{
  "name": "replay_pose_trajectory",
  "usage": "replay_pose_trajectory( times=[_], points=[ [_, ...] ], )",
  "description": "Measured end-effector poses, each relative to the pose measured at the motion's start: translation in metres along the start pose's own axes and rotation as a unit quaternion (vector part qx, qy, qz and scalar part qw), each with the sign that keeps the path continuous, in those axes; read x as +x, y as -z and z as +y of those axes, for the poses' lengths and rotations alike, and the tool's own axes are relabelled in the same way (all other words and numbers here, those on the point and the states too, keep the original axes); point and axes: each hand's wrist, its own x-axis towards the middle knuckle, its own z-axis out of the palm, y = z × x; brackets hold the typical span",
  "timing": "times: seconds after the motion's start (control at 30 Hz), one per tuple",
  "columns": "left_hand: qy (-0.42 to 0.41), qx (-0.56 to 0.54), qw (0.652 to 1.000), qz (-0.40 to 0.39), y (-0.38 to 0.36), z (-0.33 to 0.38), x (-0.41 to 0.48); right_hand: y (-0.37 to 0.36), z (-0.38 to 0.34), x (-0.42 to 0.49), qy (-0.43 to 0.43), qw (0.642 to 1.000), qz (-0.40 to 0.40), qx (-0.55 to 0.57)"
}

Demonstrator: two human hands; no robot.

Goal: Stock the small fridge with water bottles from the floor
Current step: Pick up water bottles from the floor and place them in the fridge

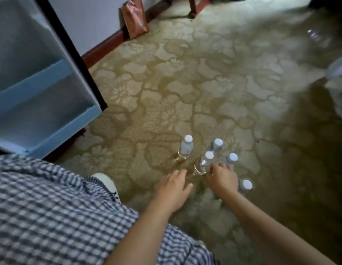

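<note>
Five white-capped water bottles (204, 163) upright, labels unreadable; left hand (175, 188) and right hand (222, 178) beside them, fingers (181, 172) apart.

A home room: floral carpet (195, 88), wooden baseboard (103, 46).

five white-capped water bottles (186, 148) stand upright in a cluster on the floral carpet (204, 83), the left hand (174, 186) spread just beside them, the right hand (222, 178) blurred against two, the open fridge door (42, 88) at left.
</note>
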Motion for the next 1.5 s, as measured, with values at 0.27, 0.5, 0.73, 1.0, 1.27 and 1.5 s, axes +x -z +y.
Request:
replay_pose_trajectory(
  times=[0.27, 0.5, 0.73, 1.0, 1.27, 1.5],
  points=[
    [0.035, -0.023, 0.997, -0.057, -0.008, -0.028, 0.017, -0.015, 0.093, 0.003, -0.144, 0.986, -0.079, -0.008],
    [0.047, -0.021, 0.995, -0.087, -0.011, -0.026, 0.018, -0.017, 0.093, 0.013, -0.109, 0.991, -0.070, -0.019],
    [0.047, -0.035, 0.992, -0.107, -0.014, -0.025, 0.017, -0.002, 0.059, 0.005, -0.039, 0.997, -0.037, 0.051],
    [0.045, -0.101, 0.985, -0.135, -0.002, -0.030, 0.014, 0.054, -0.015, -0.005, 0.181, 0.970, -0.082, 0.142],
    [-0.023, -0.249, 0.966, -0.069, 0.074, -0.038, -0.001, 0.134, -0.105, -0.025, 0.317, 0.929, -0.030, 0.188],
    [-0.059, -0.284, 0.951, 0.107, 0.157, -0.062, -0.049, 0.184, -0.178, -0.045, 0.421, 0.875, 0.031, 0.237]
  ],
)
